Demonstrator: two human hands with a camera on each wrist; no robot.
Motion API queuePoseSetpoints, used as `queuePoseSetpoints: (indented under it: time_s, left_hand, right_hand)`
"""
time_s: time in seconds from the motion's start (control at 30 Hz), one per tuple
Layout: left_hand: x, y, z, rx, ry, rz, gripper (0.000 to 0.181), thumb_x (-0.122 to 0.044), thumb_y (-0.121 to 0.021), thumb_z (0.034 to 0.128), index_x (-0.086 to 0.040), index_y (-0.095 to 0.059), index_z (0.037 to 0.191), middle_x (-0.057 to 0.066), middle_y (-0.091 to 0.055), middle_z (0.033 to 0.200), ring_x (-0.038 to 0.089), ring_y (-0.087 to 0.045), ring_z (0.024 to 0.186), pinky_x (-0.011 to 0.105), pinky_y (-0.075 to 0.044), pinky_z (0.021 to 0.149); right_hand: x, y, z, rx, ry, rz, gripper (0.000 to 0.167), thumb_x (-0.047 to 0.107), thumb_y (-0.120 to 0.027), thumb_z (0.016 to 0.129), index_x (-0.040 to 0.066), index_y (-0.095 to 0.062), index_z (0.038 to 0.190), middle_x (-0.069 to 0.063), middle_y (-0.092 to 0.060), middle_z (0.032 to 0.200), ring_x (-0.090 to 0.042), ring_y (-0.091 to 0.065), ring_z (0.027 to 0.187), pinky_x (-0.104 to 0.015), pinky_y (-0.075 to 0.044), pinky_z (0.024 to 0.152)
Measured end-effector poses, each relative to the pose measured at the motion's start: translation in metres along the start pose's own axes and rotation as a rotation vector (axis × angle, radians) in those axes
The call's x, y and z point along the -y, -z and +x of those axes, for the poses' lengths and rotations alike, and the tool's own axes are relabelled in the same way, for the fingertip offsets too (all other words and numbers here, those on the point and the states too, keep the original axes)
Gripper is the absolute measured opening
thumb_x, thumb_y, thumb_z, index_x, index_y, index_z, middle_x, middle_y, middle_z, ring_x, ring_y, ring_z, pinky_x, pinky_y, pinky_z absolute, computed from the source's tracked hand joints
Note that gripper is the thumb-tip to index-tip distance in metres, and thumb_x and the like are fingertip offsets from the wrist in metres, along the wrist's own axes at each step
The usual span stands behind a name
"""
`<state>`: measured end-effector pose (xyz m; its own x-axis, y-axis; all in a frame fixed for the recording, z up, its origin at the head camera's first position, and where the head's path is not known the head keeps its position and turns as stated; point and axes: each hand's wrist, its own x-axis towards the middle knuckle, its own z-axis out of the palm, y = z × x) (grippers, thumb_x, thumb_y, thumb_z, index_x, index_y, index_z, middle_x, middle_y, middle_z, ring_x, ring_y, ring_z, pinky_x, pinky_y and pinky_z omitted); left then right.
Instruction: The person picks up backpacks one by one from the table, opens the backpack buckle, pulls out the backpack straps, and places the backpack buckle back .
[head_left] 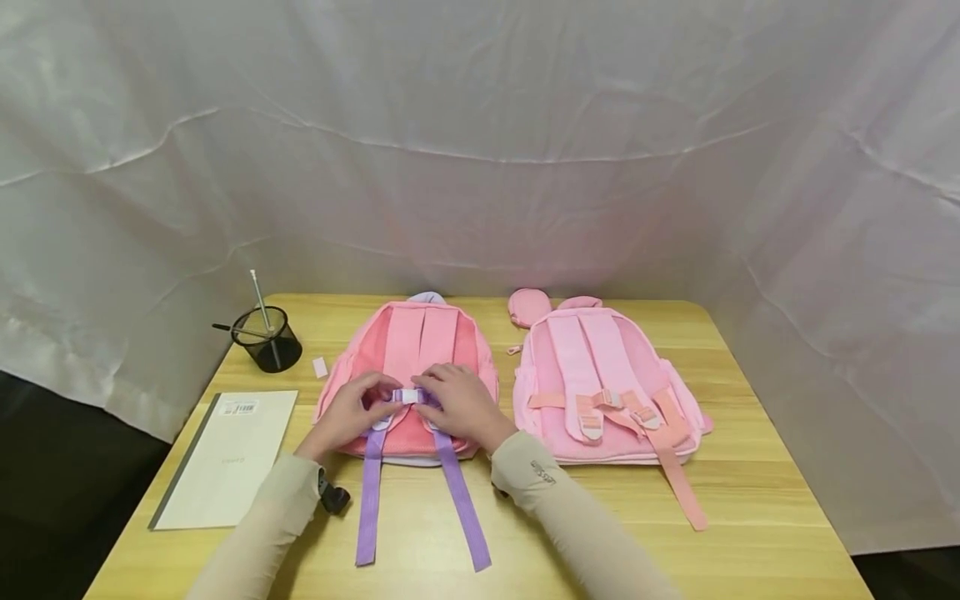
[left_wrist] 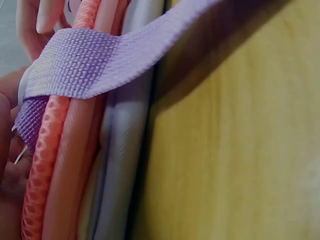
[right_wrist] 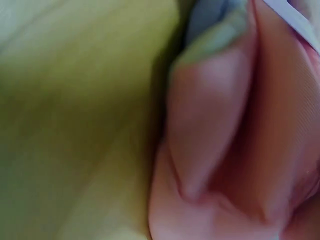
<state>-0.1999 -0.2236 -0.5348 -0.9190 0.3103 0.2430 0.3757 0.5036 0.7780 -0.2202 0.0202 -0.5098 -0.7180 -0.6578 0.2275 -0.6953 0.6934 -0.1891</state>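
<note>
A coral-pink backpack (head_left: 477,342) lies with its shoulder straps facing up. Over its lower middle is a white plastic buckle (head_left: 407,396) on purple webbing. My left hand (head_left: 351,414) pinches the buckle's left end between thumb and fingers. At the other end, my right hand (head_left: 463,406) grips the buckle beside the purple webbing. Two purple strap tails (head_left: 369,508) hang past the bag's bottom edge onto the table. In the left wrist view, a purple strap (left_wrist: 85,62) crosses the bag's mesh edge. The right wrist view shows a side pocket (right_wrist: 210,110) of the bag, blurred.
To the right lies a light pink backpack (head_left: 543,417) with peach straps and a round pouch (head_left: 529,307). At left are a notebook (head_left: 232,458), a black mesh pen cup (head_left: 276,354) and a small white eraser-like block (head_left: 320,367). Everything rests on a wooden table (head_left: 757,500).
</note>
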Motion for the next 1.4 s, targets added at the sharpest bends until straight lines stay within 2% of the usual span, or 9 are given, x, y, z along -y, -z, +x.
queuePoseSetpoints:
  time_s: [0.23,0.5,0.8,0.93,1.13,1.4]
  left_hand:
    - [0.004,-0.003,-0.002,-0.031,-0.018,-0.021,0.021,-0.022,-0.082,0.0903,-0.019,-0.073,0.109,-0.003,-0.068,0.087,0.010,-0.060,0.077,0.023,-0.049,0.069]
    - [0.003,-0.006,-0.003,-0.035,0.006,-0.036,0.021,-0.021,-0.081,0.0913,-0.017,-0.073,0.110,-0.002,-0.067,0.086,0.011,-0.058,0.076,0.023,-0.047,0.067]
    - [0.003,-0.009,-0.003,-0.045,0.019,-0.014,0.020,-0.024,-0.080,0.0924,-0.018,-0.073,0.111,-0.003,-0.066,0.088,0.012,-0.058,0.078,0.025,-0.048,0.071]
    - [0.004,-0.009,-0.002,-0.040,0.033,0.004,0.019,-0.024,-0.080,0.0928,-0.019,-0.073,0.109,-0.004,-0.067,0.087,0.012,-0.059,0.078,0.025,-0.049,0.070]
    - [0.003,-0.010,-0.001,-0.030,0.044,0.026,0.018,-0.024,-0.077,0.0948,-0.020,-0.073,0.111,-0.005,-0.068,0.091,0.014,-0.058,0.079,0.026,-0.048,0.072]
    - [0.004,-0.011,-0.002,-0.030,0.065,0.039,0.021,-0.021,-0.080,0.0925,-0.020,-0.073,0.113,-0.005,-0.068,0.091,0.012,-0.057,0.078,0.025,-0.048,0.071]
  right_hand:
    - [0.004,-0.010,0.005,-0.013,-0.011,0.010,0.042,0.046,-0.071,0.096,0.023,-0.070,0.130,0.006,-0.067,0.121,-0.015,-0.061,0.115,-0.036,-0.048,0.100]
    - [0.005,-0.011,0.010,-0.004,-0.053,0.081,0.031,0.042,-0.077,0.091,0.024,-0.076,0.117,0.007,-0.069,0.114,-0.013,-0.060,0.107,-0.034,-0.048,0.096]
    - [0.004,-0.017,0.016,-0.023,-0.084,0.130,0.026,0.043,-0.080,0.090,0.024,-0.080,0.108,0.007,-0.070,0.108,-0.013,-0.058,0.099,-0.033,-0.048,0.090]
    - [0.001,-0.023,0.015,-0.044,-0.094,0.144,0.025,0.042,-0.079,0.091,0.023,-0.080,0.107,0.007,-0.070,0.107,-0.013,-0.058,0.098,-0.033,-0.048,0.090]
    - [-0.002,-0.029,0.013,-0.088,-0.067,0.132,0.022,0.039,-0.076,0.093,0.020,-0.080,0.105,0.006,-0.069,0.102,-0.013,-0.059,0.095,-0.033,-0.048,0.089]
    - [0.003,-0.027,0.011,-0.081,-0.019,0.120,0.020,0.033,-0.073,0.098,0.015,-0.079,0.106,0.003,-0.063,0.094,-0.015,-0.058,0.094,-0.030,-0.050,0.086]
